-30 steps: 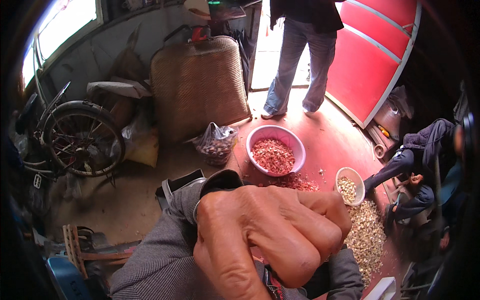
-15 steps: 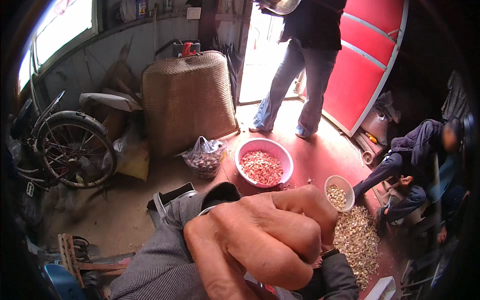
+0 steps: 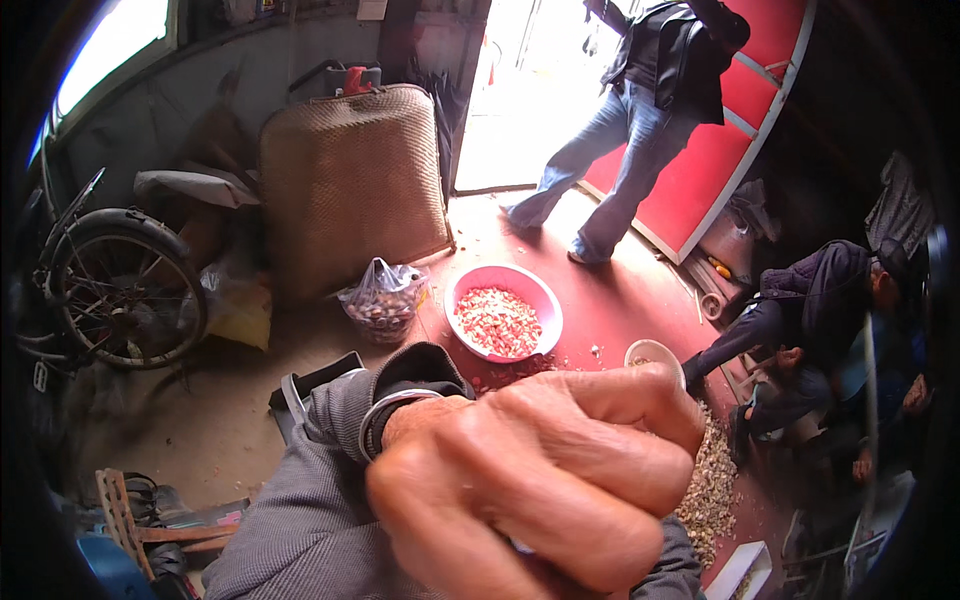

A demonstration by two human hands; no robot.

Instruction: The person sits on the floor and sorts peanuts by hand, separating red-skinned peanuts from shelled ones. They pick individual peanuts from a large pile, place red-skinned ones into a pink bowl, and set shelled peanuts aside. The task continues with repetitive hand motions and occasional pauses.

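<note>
My left hand (image 3: 540,460) fills the lower middle, close to the head, its fingers curled and pressed together. Whatever those fingers hold is hidden behind them. A grey checked sleeve with a light cuff (image 3: 385,410) covers that arm. Of my right arm only a dark sleeve (image 3: 672,565) shows; the left hand hides the right hand. Beyond the hands stands a pink basin (image 3: 553,310) of reddish pieces that look like garlic cloves. A pale pile, apparently garlic cloves (image 3: 708,500), lies on the floor to the right, beside a partly covered light bowl (image 3: 650,350).
A plastic bag (image 3: 385,305) of round bulbs sits left of the basin, before a woven panel (image 3: 355,190). A bicycle (image 3: 125,290) stands at left. One person (image 3: 640,130) is by the doorway's red door (image 3: 675,190); another person (image 3: 820,300) sits at right.
The view has shifted, so the basin and bag sit further left and slightly higher. The person at the doorway has changed stance, arms now raised. My left hand stays curled and covers more of the bowl.
</note>
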